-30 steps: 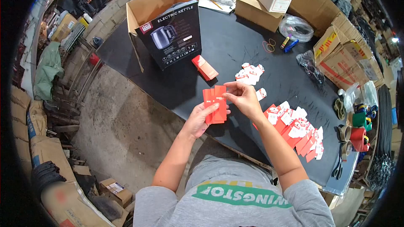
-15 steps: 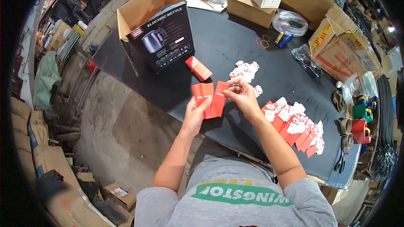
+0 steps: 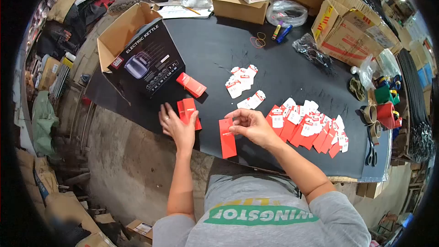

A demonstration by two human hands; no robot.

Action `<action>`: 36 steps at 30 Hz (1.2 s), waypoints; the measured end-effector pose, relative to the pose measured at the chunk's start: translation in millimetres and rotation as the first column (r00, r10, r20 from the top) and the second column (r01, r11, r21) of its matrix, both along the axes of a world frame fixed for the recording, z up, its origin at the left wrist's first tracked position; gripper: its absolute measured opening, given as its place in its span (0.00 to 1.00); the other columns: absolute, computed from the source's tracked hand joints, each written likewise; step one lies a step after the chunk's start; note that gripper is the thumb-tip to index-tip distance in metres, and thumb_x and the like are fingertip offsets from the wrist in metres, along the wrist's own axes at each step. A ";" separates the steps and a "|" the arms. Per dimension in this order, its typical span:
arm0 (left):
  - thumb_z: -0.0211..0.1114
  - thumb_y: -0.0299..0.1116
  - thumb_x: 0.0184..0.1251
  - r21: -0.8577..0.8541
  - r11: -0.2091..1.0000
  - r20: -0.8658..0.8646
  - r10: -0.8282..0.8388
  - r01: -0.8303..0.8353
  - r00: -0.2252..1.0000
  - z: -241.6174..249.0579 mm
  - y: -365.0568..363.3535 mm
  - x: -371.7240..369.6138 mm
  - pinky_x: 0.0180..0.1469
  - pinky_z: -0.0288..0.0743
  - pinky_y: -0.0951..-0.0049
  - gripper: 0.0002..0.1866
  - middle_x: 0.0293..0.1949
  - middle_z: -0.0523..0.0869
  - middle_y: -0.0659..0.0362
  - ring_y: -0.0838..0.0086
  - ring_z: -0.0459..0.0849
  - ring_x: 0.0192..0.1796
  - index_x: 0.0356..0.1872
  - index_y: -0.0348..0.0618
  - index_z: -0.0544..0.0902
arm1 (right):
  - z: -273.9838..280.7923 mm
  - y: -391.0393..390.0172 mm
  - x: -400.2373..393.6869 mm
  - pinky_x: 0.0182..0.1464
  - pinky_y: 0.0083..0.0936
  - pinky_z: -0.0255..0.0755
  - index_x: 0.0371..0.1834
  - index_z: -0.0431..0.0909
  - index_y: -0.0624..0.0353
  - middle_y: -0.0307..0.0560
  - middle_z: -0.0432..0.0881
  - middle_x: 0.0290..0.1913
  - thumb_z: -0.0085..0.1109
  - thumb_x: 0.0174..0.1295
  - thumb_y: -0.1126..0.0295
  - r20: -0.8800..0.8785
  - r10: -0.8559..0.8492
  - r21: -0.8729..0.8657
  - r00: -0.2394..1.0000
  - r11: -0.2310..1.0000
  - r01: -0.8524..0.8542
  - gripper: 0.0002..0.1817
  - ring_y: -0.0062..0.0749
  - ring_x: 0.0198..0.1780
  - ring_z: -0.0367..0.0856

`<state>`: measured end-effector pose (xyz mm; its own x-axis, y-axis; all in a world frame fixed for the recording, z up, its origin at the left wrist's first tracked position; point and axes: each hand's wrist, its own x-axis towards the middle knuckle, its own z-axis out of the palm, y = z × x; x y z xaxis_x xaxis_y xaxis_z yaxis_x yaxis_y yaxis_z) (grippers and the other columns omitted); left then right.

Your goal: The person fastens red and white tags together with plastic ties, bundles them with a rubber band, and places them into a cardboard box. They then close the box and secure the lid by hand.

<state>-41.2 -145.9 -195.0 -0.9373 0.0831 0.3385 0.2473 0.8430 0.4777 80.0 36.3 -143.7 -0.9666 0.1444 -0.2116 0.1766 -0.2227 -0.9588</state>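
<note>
A single red card tag hangs from my right hand, pinched near its top between thumb and fingers. My left hand has its fingers spread at the table's near-left edge. Its thumb is against a few red cards lying on the black tabletop. Just beyond them sits a banded bundle of red cards. To the right of my right hand lies an overlapping row of red cards with white tags. A white tag and a small pile of white tags lie farther back.
An open electric kettle box stands at the left of the black table. Cardboard boxes line the back, with a torn carton at right. Scissors and tape rolls lie near the right edge.
My left hand has moved left and lowered its red cards onto the table, fingers spreading. My right hand has drawn one red card away from them, toward me. The camera view has shifted.
</note>
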 end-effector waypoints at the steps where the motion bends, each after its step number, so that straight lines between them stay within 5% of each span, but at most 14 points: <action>1: 0.68 0.48 0.60 -0.002 1.000 -0.001 -0.008 0.008 1.000 8.5 1.7 4.7 0.67 0.50 0.47 0.39 0.69 0.61 0.48 0.55 0.53 0.72 0.67 0.36 0.63 | 3.0 3.0 3.2 0.41 0.17 0.75 0.48 0.77 0.64 0.36 0.80 0.31 0.62 0.57 0.80 -0.001 -0.008 -0.002 1.000 1.000 0.008 0.14 0.15 0.35 0.79; 3: 0.63 0.40 0.66 0.232 0.948 -0.217 -0.169 0.219 0.961 28.3 6.6 20.0 0.66 0.59 0.57 0.29 0.66 0.65 0.46 0.56 0.64 0.68 0.65 0.36 0.68 | 4.8 9.5 9.6 0.42 0.17 0.74 0.46 0.79 0.63 0.35 0.81 0.31 0.63 0.57 0.80 -0.039 -0.041 0.054 0.998 0.998 0.043 0.13 0.15 0.35 0.79; 5: 0.53 0.37 0.74 0.662 0.664 0.080 -0.523 0.348 0.848 39.9 17.9 44.1 0.62 0.67 0.68 0.22 0.60 0.74 0.51 0.65 0.74 0.61 0.62 0.33 0.71 | 2.1 13.4 14.1 0.43 0.16 0.74 0.45 0.79 0.63 0.36 0.82 0.33 0.63 0.57 0.80 -0.030 -0.052 0.048 0.998 0.997 0.053 0.13 0.15 0.35 0.80; 6: 0.47 0.41 0.78 0.866 0.448 0.213 -0.731 0.220 0.649 42.4 24.3 56.4 0.62 0.68 0.69 0.23 0.58 0.77 0.54 0.69 0.77 0.58 0.62 0.33 0.71 | 0.5 13.7 15.1 0.43 0.16 0.75 0.45 0.79 0.62 0.36 0.82 0.33 0.63 0.57 0.80 -0.049 -0.069 0.005 0.996 0.998 0.070 0.13 0.15 0.35 0.80; 8: 0.37 0.50 0.78 0.926 0.215 0.263 -0.957 -0.309 0.121 43.5 34.6 70.0 0.60 0.73 0.63 0.30 0.60 0.75 0.51 0.65 0.79 0.57 0.68 0.35 0.62 | 3.1 15.3 17.5 0.43 0.16 0.75 0.46 0.78 0.62 0.38 0.84 0.36 0.64 0.57 0.79 0.033 -0.088 -0.117 0.996 0.989 0.091 0.13 0.17 0.37 0.80; 11: 0.36 0.54 0.77 0.926 0.237 0.231 -0.971 -0.292 -0.058 35.3 40.4 73.0 0.54 0.77 0.68 0.31 0.52 0.80 0.52 0.69 0.82 0.48 0.64 0.35 0.65 | -2.0 19.6 21.7 0.44 0.19 0.75 0.46 0.78 0.62 0.41 0.83 0.39 0.66 0.55 0.77 0.011 -0.137 0.111 0.990 0.985 0.135 0.15 0.20 0.40 0.80; 12: 0.36 0.54 0.77 0.925 0.240 0.232 -0.971 -0.296 -0.060 30.1 41.9 73.1 0.54 0.77 0.68 0.31 0.52 0.80 0.52 0.69 0.82 0.48 0.64 0.35 0.65 | -1.5 19.8 24.4 0.44 0.19 0.75 0.46 0.78 0.62 0.41 0.83 0.39 0.66 0.55 0.77 0.016 -0.139 0.109 0.990 0.985 0.136 0.15 0.20 0.40 0.80; 14: 0.33 0.53 0.78 0.913 0.209 0.218 -0.976 -0.351 -0.016 22.8 44.4 72.4 0.51 0.78 0.68 0.29 0.48 0.82 0.54 0.70 0.83 0.46 0.61 0.37 0.68 | 1.6 20.3 27.1 0.51 0.27 0.73 0.44 0.76 0.62 0.52 0.78 0.52 0.72 0.48 0.73 -0.268 -0.077 0.738 0.960 0.625 0.256 0.20 0.34 0.53 0.78; 17: 0.34 0.52 0.78 0.842 0.261 0.299 -0.954 -0.472 0.006 20.6 40.6 71.4 0.50 0.78 0.69 0.28 0.46 0.82 0.56 0.72 0.83 0.46 0.61 0.38 0.68 | 21.1 21.2 32.9 0.61 0.38 0.67 0.45 0.71 0.62 0.62 0.63 0.65 0.75 0.40 0.72 -0.302 0.172 0.653 0.938 0.754 0.072 0.27 0.48 0.59 0.70; 18: 0.34 0.52 0.78 0.840 0.263 0.302 -0.953 -0.474 0.006 20.1 39.8 72.7 0.50 0.78 0.69 0.28 0.46 0.82 0.56 0.72 0.83 0.46 0.61 0.38 0.68 | 24.2 19.4 33.1 0.63 0.40 0.65 0.42 0.69 0.61 0.63 0.61 0.66 0.77 0.37 0.70 -0.353 0.243 0.732 0.903 0.673 0.105 0.29 0.55 0.65 0.66; 21: 0.35 0.50 0.78 0.811 0.234 0.272 -0.962 -0.536 -0.009 20.2 42.3 75.5 0.56 0.75 0.64 0.26 0.55 0.77 0.56 0.69 0.79 0.55 0.63 0.43 0.67 | 16.3 14.5 31.8 0.63 0.43 0.65 0.42 0.70 0.60 0.60 0.58 0.69 0.78 0.38 0.66 -0.234 0.343 0.868 0.910 0.495 0.037 0.30 0.55 0.67 0.63; 22: 0.35 0.50 0.79 0.802 0.221 0.259 -0.966 -0.555 -0.011 20.5 43.5 75.8 0.59 0.74 0.62 0.25 0.59 0.75 0.56 0.68 0.78 0.58 0.63 0.45 0.67 | 14.5 12.8 31.1 0.64 0.43 0.66 0.43 0.68 0.62 0.64 0.61 0.65 0.78 0.35 0.68 -0.235 0.352 0.856 0.906 0.517 0.021 0.32 0.60 0.66 0.63; 26: 0.36 0.50 0.78 0.818 0.264 0.309 -0.951 -0.510 0.004 22.9 40.9 76.5 0.60 0.74 0.61 0.25 0.60 0.74 0.55 0.66 0.77 0.60 0.65 0.46 0.65 | 16.4 10.5 33.4 0.59 0.40 0.72 0.44 0.68 0.62 0.65 0.60 0.67 0.78 0.36 0.69 -0.127 0.320 0.755 0.939 0.645 -0.118 0.32 0.59 0.67 0.63; 36: 0.35 0.50 0.78 0.762 0.109 0.106 -0.993 -0.638 -0.044 29.2 40.9 74.1 0.59 0.76 0.56 0.26 0.64 0.70 0.51 0.58 0.75 0.61 0.69 0.46 0.60 | 20.2 15.7 42.3 0.55 0.36 0.81 0.51 0.69 0.62 0.54 0.54 0.71 0.74 0.45 0.75 -0.153 0.305 0.671 0.940 0.730 -0.128 0.29 0.48 0.64 0.70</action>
<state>32.9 -105.0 -165.8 -0.2721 0.9287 -0.2518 -0.9159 -0.1697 0.3638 122.4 52.0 -123.5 -0.9940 -0.0598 0.0912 -0.1087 0.4773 -0.8720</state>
